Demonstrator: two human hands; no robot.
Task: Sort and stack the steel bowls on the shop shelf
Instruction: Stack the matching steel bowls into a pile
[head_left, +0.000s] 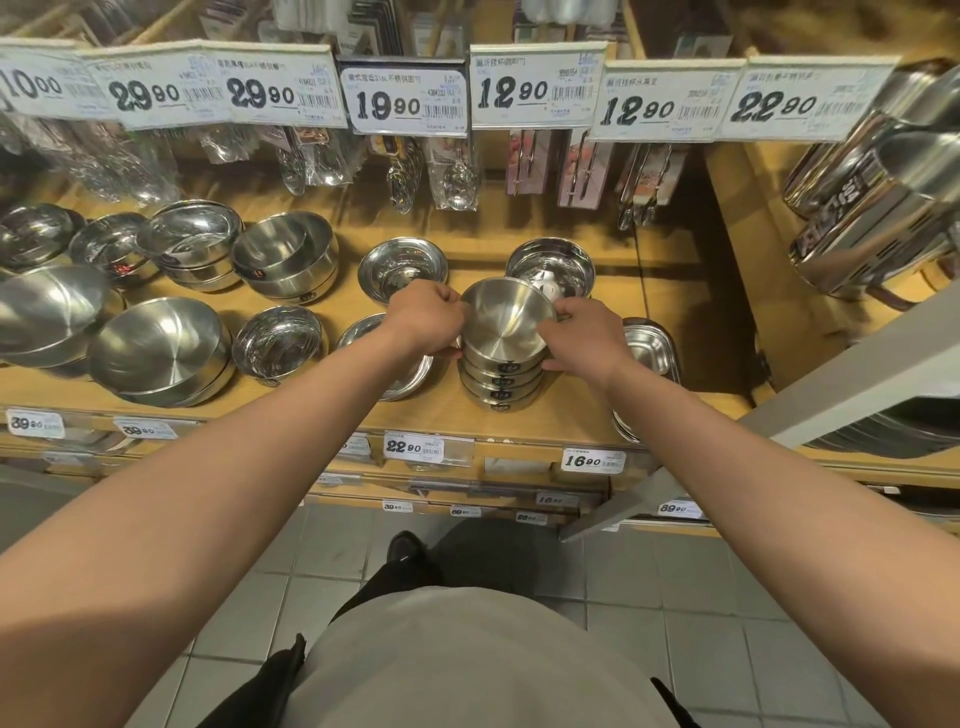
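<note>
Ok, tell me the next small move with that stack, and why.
Probably press the top bowl level into the stack. Both the left hand and right hand grip its rim, and it sits tilted above the nested bowls.

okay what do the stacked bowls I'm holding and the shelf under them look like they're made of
Stacked bowls: apparently stainless steel, brushed satin finish; grey sheen, soft streaky reflections. Shelf: probably wood or wood-look laminate, matte tan; no clear grain shows, so I cannot tell which.
</note>
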